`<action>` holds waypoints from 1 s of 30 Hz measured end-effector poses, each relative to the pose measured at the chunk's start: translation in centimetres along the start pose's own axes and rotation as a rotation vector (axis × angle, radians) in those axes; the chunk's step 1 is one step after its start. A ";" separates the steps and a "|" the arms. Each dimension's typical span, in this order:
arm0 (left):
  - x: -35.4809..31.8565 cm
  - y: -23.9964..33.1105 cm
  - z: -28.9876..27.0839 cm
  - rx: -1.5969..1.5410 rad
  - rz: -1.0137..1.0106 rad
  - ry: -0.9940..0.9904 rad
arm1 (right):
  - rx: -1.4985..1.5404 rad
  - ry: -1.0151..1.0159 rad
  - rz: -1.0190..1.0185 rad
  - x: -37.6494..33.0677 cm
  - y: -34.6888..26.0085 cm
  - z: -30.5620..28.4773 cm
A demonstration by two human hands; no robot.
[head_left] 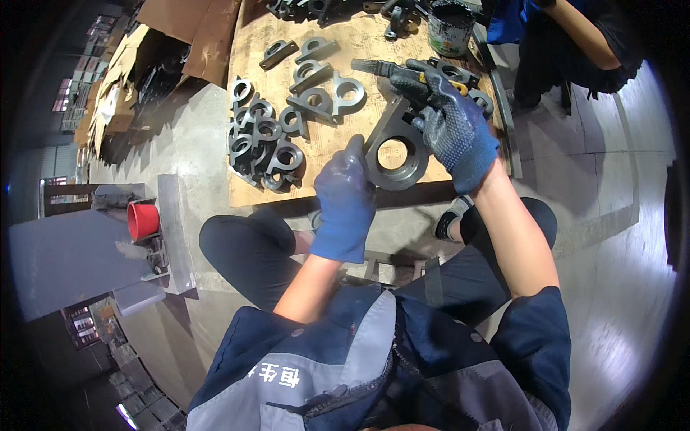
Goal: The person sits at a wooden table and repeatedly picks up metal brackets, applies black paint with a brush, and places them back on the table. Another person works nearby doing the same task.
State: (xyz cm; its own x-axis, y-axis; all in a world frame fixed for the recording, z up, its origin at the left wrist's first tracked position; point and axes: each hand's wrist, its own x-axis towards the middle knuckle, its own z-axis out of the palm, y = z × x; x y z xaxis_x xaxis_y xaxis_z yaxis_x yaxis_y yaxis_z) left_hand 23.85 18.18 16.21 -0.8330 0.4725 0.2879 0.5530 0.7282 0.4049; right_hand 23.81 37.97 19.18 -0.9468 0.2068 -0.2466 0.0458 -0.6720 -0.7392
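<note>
In blue gloves, my left hand [346,188] grips the left side of a dark metal bearing housing [411,171], a ring on a flat foot. The housing is tilted at the table's near edge, and bare board shows through its bore. My right hand [456,126] is closed around a paintbrush [384,68] with a yellow handle and dark end, pointing left above the housing's foot. Its fingers are close to the housing; I cannot tell whether they touch it. Several grey bearing housings [350,95] lie to the left, some heaped together [267,129].
A wooden-topped table [345,49] carries a paint-smeared can [451,29] at the back right and more dark parts [309,8] along the far side. Another person's arm [586,32] is at the upper right. A cardboard box [208,43] and a red bucket [143,220] stand left.
</note>
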 end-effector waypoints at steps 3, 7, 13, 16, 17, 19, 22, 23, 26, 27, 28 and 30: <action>0.4 1.8 -0.7 -0.007 -0.068 -0.009 | -0.015 -0.191 -0.120 1.7 1.4 -2.7; 0.6 1.0 -0.2 -0.153 -0.407 -0.312 | -0.208 -0.290 -0.347 1.9 2.7 -2.8; -0.3 -2.2 -0.7 -0.151 -0.472 -0.253 | -0.384 -0.323 -0.402 2.0 2.4 -1.9; -0.6 -4.5 -1.0 -0.149 -0.508 -0.039 | -0.124 -0.338 -0.195 0.9 0.8 -1.8; -0.4 -5.7 -1.1 -0.222 -0.643 0.011 | -0.240 -0.334 -0.263 0.4 0.2 -1.9; 0.1 -6.6 -2.1 -0.460 -0.543 0.185 | -0.439 -0.262 -0.422 0.6 -0.3 -2.6; 0.5 -8.6 -2.7 -0.549 -0.499 0.312 | -0.724 -0.214 -0.579 0.2 -1.2 -2.6; 0.6 -9.1 -2.9 -0.560 -0.489 0.344 | -0.409 -0.162 -0.422 1.0 -1.0 -3.5; 1.1 -9.5 -3.3 -0.563 -0.422 0.575 | -0.202 -0.115 -0.241 0.5 -1.8 -2.7; 1.5 -9.0 -3.9 -0.705 -0.551 0.583 | -0.261 -0.111 -0.239 0.0 -2.1 -2.2; 1.7 -9.2 -4.3 -0.764 -0.512 0.604 | -0.328 -0.109 -0.253 -0.1 -2.1 -1.9; 1.8 -9.9 -4.7 -0.849 -0.475 0.635 | -0.470 -0.105 -0.301 -0.3 -2.0 -1.4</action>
State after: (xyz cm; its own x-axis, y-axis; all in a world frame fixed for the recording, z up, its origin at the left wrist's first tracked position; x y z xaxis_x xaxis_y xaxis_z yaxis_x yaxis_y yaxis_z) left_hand 16.99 9.46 16.77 -0.9339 -0.2678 0.2368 0.2221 0.0846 0.9714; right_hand 24.42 40.29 19.83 -0.9657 0.2517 0.0640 -0.1167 -0.2005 -0.9727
